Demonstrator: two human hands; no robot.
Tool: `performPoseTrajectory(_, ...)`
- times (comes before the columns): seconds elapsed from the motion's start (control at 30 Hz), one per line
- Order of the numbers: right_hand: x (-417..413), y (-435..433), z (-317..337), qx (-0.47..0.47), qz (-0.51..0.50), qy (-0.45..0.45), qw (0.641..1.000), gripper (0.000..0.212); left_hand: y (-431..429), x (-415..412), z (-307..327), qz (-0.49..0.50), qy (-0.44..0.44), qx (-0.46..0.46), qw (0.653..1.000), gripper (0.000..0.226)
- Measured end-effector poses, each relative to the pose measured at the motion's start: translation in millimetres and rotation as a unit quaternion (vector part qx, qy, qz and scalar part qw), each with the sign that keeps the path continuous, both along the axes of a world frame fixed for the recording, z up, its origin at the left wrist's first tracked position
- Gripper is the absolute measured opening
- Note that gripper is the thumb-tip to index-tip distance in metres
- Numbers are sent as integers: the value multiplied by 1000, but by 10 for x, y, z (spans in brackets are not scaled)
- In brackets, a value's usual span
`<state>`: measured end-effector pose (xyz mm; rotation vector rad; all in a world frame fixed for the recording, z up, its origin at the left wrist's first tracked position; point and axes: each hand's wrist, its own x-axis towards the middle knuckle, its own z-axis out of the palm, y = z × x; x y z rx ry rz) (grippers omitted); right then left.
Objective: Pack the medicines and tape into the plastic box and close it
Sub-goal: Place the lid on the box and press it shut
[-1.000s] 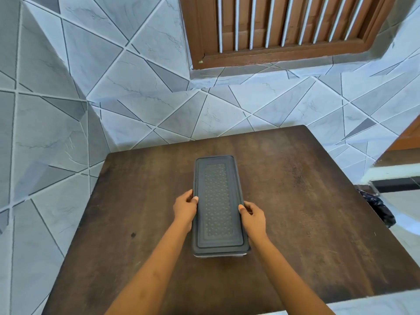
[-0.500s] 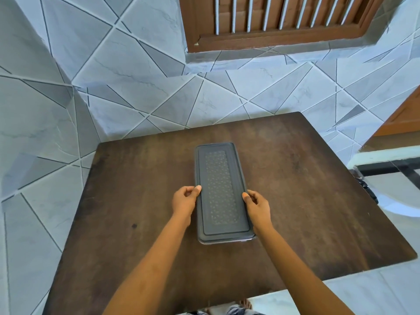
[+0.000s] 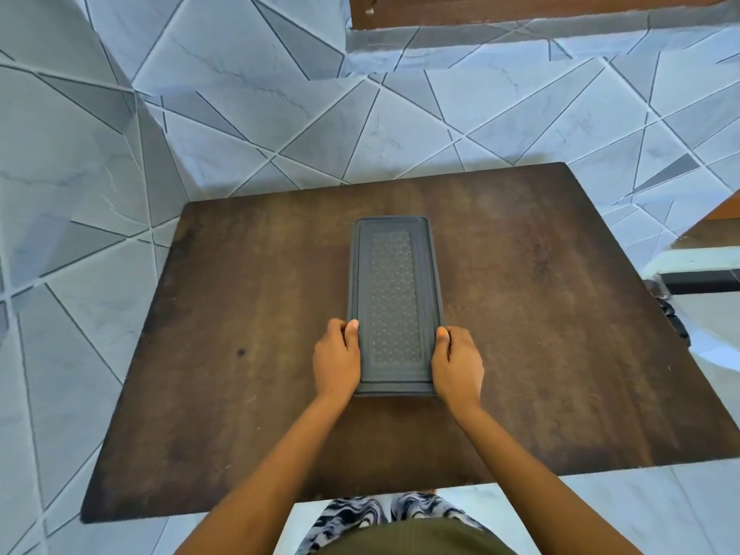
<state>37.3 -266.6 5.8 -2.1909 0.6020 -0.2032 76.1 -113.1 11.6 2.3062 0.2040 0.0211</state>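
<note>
A long plastic box [image 3: 394, 290] with a dark grey dimpled lid lies lengthwise in the middle of the dark wooden table [image 3: 224, 354]. The lid sits flat on top, so the box's contents are hidden. My left hand [image 3: 335, 356] clasps the box's near left edge, thumb on the lid rim. My right hand [image 3: 457, 360] clasps the near right edge the same way. No medicines or tape show anywhere on the table.
Grey geometric tiles [image 3: 280, 126] cover the wall behind and to the left of the table. A wooden window frame [image 3: 520, 14] runs along the top. A dark object [image 3: 676, 318] sits past the table's right edge.
The camera has tilted down, so the table's near edge and my legs now show. Both hands stay on the box's sides, gripping slightly nearer its front end.
</note>
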Motion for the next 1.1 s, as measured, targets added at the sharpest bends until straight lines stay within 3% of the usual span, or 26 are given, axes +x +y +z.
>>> performPoseTrajectory(0.27,-14,-52,-9,23,12,24,999,25,-16,-40,0,-30,48,26,998,26)
performPoseTrajectory(0.37,-28,-218,37,60,-14,47,997,35,35,-101,-29,-57,79,28,995,27)
performPoseTrajectory(0.5,204,-311,107,92,13,85,992,41,-49,95,38,-22,121,-37,992,27)
performPoseTrajectory(0.7,640,-348,88,170,52,38,983,31,-209,619,108,33,135,-108,984,39)
performPoseTrajectory(0.87,739,-358,20,134,60,3,989,20,-210,734,90,-6,106,-114,988,40)
performPoseTrajectory(1.0,772,-382,-6,147,59,1,987,20,-178,764,37,-18,102,-141,985,39)
performPoseTrajectory(1.1,779,-435,-45,210,33,-14,977,26,-144,835,5,-11,126,-160,979,39)
